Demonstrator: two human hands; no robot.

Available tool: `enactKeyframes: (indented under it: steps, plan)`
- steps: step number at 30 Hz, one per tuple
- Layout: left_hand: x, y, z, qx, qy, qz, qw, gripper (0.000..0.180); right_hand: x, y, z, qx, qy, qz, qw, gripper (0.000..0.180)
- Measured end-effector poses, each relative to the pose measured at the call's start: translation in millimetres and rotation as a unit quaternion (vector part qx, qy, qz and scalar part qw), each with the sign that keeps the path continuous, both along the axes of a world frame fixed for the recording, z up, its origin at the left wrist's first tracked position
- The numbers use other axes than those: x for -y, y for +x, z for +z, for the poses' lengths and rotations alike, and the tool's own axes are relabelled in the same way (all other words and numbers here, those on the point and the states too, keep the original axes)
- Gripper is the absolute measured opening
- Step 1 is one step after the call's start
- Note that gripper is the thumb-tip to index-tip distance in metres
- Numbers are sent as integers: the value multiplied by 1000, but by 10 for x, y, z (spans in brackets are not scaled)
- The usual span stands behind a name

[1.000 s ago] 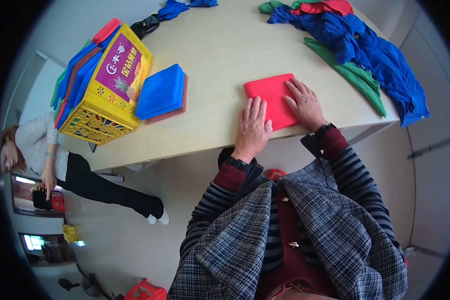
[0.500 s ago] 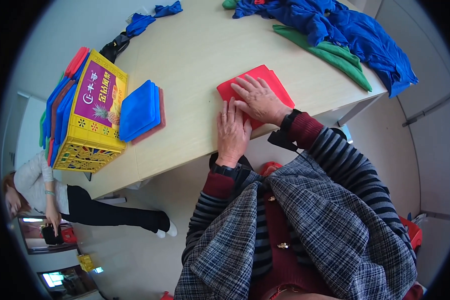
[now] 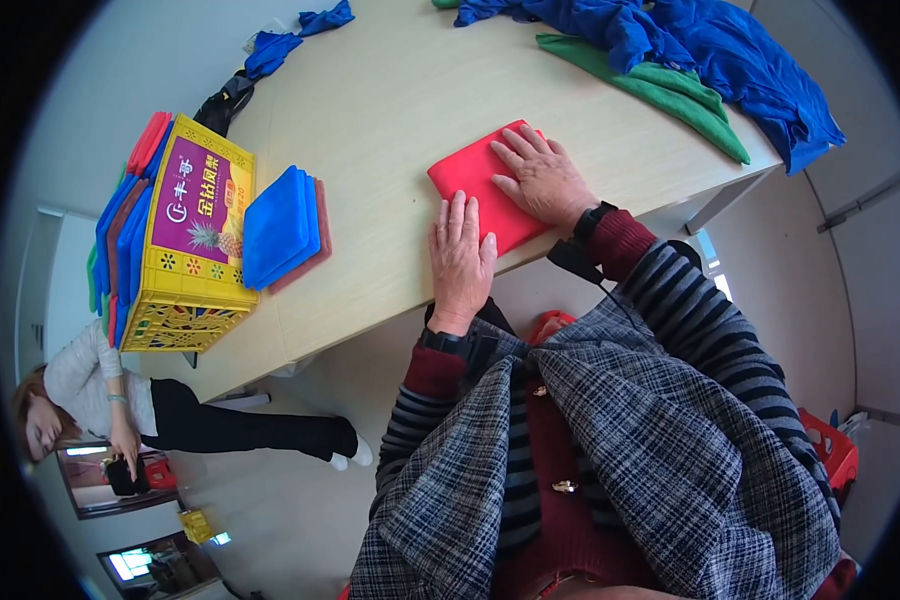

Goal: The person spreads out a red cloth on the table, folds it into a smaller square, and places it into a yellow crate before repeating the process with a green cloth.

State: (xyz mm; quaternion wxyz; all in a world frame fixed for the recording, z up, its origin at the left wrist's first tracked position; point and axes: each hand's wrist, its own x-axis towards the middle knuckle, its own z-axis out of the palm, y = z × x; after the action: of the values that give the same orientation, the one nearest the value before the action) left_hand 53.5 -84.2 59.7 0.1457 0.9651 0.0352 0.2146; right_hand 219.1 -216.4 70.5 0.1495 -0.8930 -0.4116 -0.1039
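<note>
A folded red cloth (image 3: 485,180) lies flat near the front edge of the pale wooden table (image 3: 370,120). My left hand (image 3: 460,255) rests with outstretched fingers on its near left part. On its right part lies my right hand (image 3: 545,178), palm down and fingers spread. Neither hand grips the cloth; both press on it from above. To the left is a small stack of folded cloths, a blue one (image 3: 278,228) on top and a brownish-red one (image 3: 322,240) under it.
A yellow plastic crate (image 3: 195,300) full of folded cloths stands at the table's left end. Loose blue cloths (image 3: 740,85) and a green cloth (image 3: 670,95) are heaped at the far right. A person (image 3: 100,390) is beyond the left end. A red basket (image 3: 828,450) is at lower right.
My hands have moved apart: the right has slid to the right over the red cloth, the left slightly back. The cloth's edges now line up in one neater rectangle.
</note>
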Motion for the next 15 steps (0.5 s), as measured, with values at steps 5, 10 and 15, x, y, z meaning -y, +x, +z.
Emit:
enactKeyframes:
  steps: [5,10,15]
  plan:
    - [-186,216,140,20,-44,8,999,58,63,27,-12,-3,3,-10,1000,61]
    - [-349,638,92,-44,55,34,997,60,57,66,50,-15,-5,-14,1000,60]
    - [-440,611,156,-97,32,83,991,65,-73,13,205,-7,27,10,1000,58]
